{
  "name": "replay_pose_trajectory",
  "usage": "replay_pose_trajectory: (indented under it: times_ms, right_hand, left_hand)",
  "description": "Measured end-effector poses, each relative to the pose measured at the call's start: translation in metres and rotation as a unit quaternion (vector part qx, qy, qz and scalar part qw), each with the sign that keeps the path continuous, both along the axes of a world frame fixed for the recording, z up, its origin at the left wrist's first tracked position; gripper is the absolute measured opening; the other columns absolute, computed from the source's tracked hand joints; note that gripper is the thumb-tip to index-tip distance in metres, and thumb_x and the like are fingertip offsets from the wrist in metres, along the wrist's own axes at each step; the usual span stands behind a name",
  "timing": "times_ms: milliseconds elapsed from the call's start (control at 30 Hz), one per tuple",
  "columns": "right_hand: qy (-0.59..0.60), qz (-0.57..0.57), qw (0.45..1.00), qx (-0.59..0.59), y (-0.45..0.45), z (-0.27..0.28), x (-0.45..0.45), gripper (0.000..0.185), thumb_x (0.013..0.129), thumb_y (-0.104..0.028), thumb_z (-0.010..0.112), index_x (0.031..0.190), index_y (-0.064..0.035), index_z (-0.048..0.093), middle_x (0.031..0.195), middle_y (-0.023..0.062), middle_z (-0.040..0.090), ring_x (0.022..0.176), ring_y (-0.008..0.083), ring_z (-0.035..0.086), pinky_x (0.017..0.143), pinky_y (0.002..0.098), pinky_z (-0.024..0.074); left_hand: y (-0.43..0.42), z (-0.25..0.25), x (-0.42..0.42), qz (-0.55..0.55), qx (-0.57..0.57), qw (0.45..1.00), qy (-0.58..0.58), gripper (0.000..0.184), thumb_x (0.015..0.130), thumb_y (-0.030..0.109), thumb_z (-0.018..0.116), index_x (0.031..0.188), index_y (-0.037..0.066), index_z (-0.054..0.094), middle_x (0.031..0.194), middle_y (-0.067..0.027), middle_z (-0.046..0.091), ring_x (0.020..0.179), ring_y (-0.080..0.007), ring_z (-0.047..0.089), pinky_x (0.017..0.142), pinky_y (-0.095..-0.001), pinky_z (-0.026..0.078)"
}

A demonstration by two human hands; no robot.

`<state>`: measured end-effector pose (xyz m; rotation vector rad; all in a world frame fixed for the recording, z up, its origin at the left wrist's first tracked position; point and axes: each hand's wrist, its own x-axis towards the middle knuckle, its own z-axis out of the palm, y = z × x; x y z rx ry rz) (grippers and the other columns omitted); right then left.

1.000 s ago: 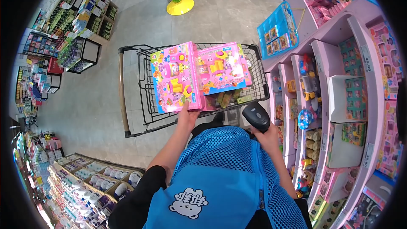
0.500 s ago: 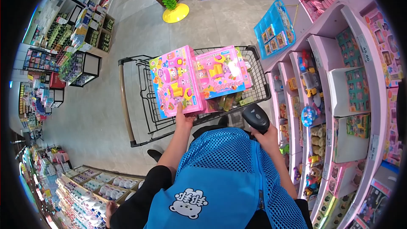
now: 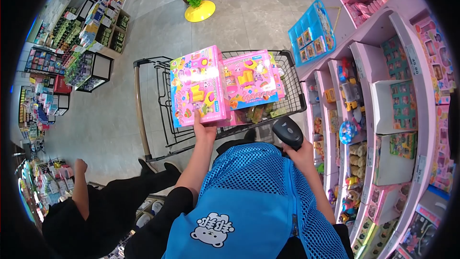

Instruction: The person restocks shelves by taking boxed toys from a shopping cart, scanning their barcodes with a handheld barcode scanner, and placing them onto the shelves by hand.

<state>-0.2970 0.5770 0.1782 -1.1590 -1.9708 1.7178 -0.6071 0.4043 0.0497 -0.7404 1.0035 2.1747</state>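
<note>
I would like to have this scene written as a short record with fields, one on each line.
Left hand: grips the near edge of a pink box
Right hand: holds a black handheld scanner
Cart: a second pink box lies in it
Right side: lilac shelves
Lower left: another person in black clothing

Glossy cardboard box (image 3: 195,84), plastic scanner (image 3: 287,132), mesh vest (image 3: 244,169)

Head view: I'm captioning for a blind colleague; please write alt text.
The left hand grips a pink toy box over a shopping cart, beside a similar box; the right hand holds a black barcode scanner. Toy shelves stand at right, another person at lower left.
</note>
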Motion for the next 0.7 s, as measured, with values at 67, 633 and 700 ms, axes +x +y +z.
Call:
replay_pose_trajectory:
  times_ms: [67,633,700]
  right_hand:
    - [0.002,0.006,1.000,0.005,0.001,0.002,-0.001,0.040,0.082,-0.008,0.074,0.120,-0.0010,0.064,0.103,0.0142,0.074,0.096,0.0202,0.071,0.087,0.0346,0.0536]
    - [0.048,-0.009,0.999,0.013,-0.002,0.010,-0.002,0.040,0.084,-0.008,0.074,0.122,-0.0011,0.064,0.106,0.0123,0.073,0.098,0.0184,0.070,0.087,0.0333,0.0540]
    - [0.054,-0.016,0.998,0.011,-0.004,0.014,-0.001,0.040,0.084,-0.008,0.075,0.122,-0.0010,0.064,0.106,0.0121,0.073,0.098,0.0177,0.070,0.087,0.0330,0.0540]
  left_hand:
    - [-0.001,0.004,-0.004,-0.005,-0.003,1.000,-0.004,0.069,0.088,0.046,0.074,0.139,0.009,0.048,0.136,-0.0105,0.056,0.125,-0.0297,0.054,0.108,-0.0513,0.043]
    - [0.029,0.098,0.008,-0.192,0.142,0.969,0.064,0.066,0.101,0.053,0.045,0.151,0.010,0.036,0.147,-0.0118,0.051,0.131,-0.0288,0.054,0.108,-0.0492,0.046]
    - [0.034,0.097,0.004,-0.243,0.134,0.960,0.043,0.068,0.101,0.055,0.045,0.151,0.010,0.036,0.147,-0.0131,0.051,0.130,-0.0289,0.055,0.107,-0.0491,0.047]
